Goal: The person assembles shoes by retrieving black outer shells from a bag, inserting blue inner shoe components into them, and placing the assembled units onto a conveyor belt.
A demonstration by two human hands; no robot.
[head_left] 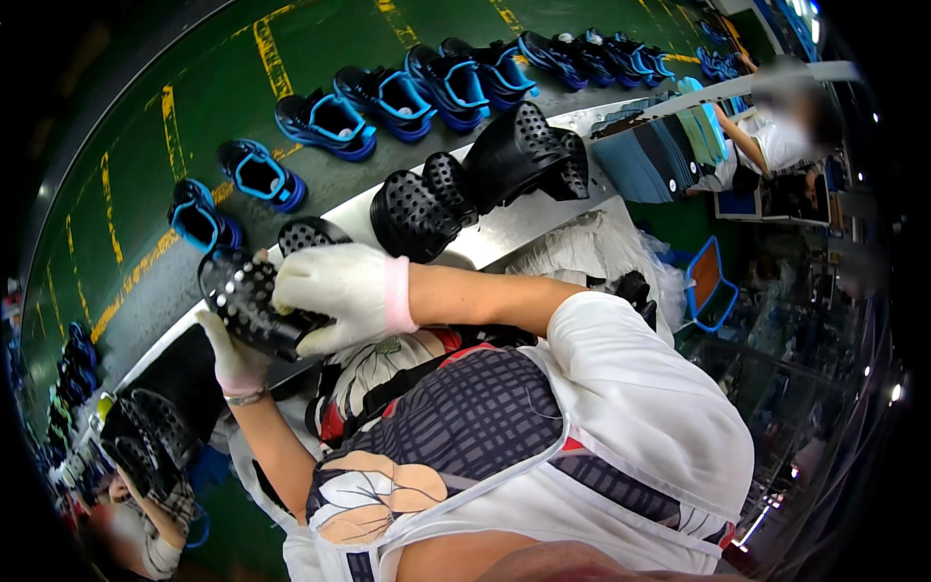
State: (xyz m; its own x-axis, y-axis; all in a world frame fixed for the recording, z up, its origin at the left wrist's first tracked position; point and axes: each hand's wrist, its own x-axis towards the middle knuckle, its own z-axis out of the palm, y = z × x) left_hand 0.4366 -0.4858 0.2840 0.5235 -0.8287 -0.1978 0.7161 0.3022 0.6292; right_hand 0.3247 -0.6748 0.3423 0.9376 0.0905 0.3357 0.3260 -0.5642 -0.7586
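A black clog with a holed upper point(254, 303) is held in front of me at the left, over the bench's edge. My left hand point(233, 357), in a white glove, grips its near left side with the thumb raised; the other fingers are partly hidden. From the right, my right hand point(341, 291), in a white glove with a pink cuff, is closed over the clog's upper. Just beyond it lies another black clog point(312, 233), partly covered by my glove. Further right on the bench stand more black clogs point(419, 211), some leaning on one another.
A pale metal bench point(524, 231) runs across in front of me. Beyond it, black and blue shoes point(330, 124) stand in a row on a grey strip beside the green floor point(208, 58). One co-worker point(776, 136) is at far right, another point(136, 533) at lower left.
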